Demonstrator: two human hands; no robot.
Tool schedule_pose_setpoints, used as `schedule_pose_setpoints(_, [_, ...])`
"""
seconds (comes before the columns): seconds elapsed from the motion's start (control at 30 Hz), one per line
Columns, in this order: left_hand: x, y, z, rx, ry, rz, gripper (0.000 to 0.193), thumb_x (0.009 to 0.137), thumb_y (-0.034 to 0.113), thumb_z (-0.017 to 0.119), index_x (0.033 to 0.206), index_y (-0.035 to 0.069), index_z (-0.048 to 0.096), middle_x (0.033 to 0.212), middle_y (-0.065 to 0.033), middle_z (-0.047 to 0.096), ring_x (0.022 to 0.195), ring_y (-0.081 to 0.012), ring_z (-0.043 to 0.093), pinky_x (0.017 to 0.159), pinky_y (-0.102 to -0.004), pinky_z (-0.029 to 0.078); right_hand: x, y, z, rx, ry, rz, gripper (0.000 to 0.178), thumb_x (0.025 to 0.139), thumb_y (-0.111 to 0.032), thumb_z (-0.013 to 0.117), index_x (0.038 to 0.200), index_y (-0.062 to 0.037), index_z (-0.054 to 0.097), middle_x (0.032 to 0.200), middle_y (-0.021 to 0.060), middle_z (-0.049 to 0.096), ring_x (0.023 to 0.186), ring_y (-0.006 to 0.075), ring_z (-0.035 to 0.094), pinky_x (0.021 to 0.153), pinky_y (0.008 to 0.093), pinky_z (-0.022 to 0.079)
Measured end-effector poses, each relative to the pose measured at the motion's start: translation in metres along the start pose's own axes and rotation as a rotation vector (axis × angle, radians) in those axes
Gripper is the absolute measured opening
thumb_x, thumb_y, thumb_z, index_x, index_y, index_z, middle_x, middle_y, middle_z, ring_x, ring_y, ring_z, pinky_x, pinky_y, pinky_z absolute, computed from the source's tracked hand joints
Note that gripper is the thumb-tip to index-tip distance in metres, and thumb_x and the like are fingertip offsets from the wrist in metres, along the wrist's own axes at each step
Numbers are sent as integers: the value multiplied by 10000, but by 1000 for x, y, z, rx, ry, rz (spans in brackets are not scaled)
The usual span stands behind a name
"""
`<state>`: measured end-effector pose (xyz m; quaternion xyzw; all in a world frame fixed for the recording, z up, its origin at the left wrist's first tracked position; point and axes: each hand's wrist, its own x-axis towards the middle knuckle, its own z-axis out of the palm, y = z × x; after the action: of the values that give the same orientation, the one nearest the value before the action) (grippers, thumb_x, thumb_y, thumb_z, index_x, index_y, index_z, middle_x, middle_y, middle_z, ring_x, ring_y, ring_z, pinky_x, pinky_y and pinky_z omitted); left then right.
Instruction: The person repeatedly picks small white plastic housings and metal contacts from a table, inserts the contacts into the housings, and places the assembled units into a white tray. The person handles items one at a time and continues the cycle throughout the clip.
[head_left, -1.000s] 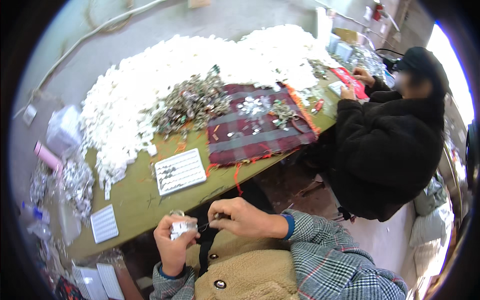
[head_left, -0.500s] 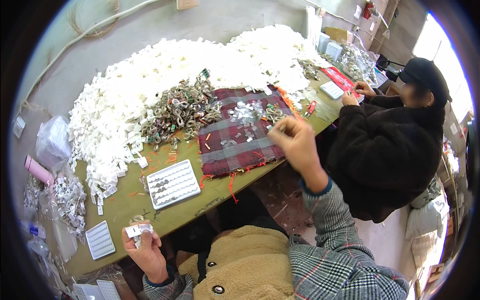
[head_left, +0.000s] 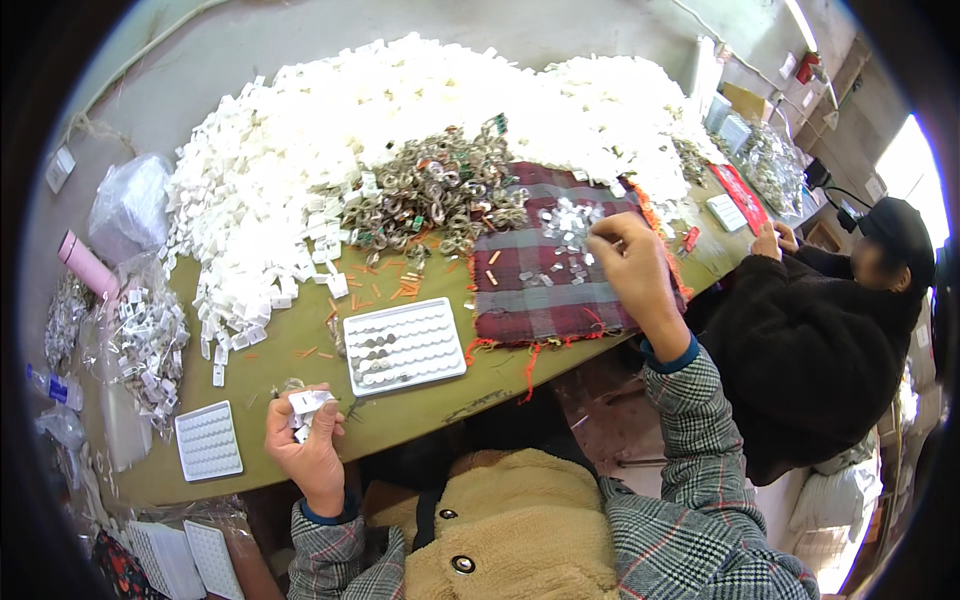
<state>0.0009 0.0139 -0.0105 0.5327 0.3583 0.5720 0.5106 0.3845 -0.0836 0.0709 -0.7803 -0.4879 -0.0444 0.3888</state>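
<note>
My left hand (head_left: 308,455) is raised before the table's front edge, its fingers closed round several small white plastic housings (head_left: 309,402). Over the plaid cloth (head_left: 505,312), my right hand (head_left: 640,275) has its thumb and fingertips drawn together. Anything between them is too small to make out. Just left of those fingertips lie scattered clear and whitish flat pieces (head_left: 567,222). Between my hands sits a white tray (head_left: 430,335) with scalloped rows; small round grey parts (head_left: 377,354) fill part of its left side.
A large heap of white housings (head_left: 330,130) covers the table's back, with a pile of coiled wire parts (head_left: 430,205) before it. Another tray (head_left: 209,441), a pink cylinder (head_left: 88,262) and a bag of parts (head_left: 150,335) stand left. A person (head_left: 815,335) works at right.
The view has shifted, so the table appears further right. My right hand has come in closer to the clear pieces on the cloth. My left hand still holds the white housings.
</note>
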Motion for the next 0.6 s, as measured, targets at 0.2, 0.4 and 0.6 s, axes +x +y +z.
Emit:
schedule_pose_setpoints(0.2, [-1, 8, 2, -6, -41, -31, 176, 836, -29, 740, 926, -11, 590, 930, -83, 653, 684, -99, 598, 568, -223, 511, 23, -68, 63, 120, -423, -127, 110, 795, -48, 648, 844, 37, 696, 780, 206, 677, 730, 339, 668, 689, 398, 526])
schedule_pose_setpoints(0.4, [-1, 9, 0, 16, -84, -49, 195, 813, -40, 758, 943, -14, 615, 916, -54, 639, 727, -86, 595, 638, -217, 506, 54, -98, 109, -31, -552, -217, 143, 784, -101, 676, 844, 21, 719, 792, 231, 677, 775, 386, 677, 710, 445, 535])
schedule_pose_setpoints(0.6, [0, 4, -5, 83, -133, -15, 193, 802, -39, 763, 936, -1, 629, 887, -20, 628, 753, -69, 562, 677, -212, 457, 54, -115, 145, -359, -574, -91, 264, 799, -218, 689, 841, 42, 691, 860, 253, 686, 835, 402, 684, 752, 467, 547])
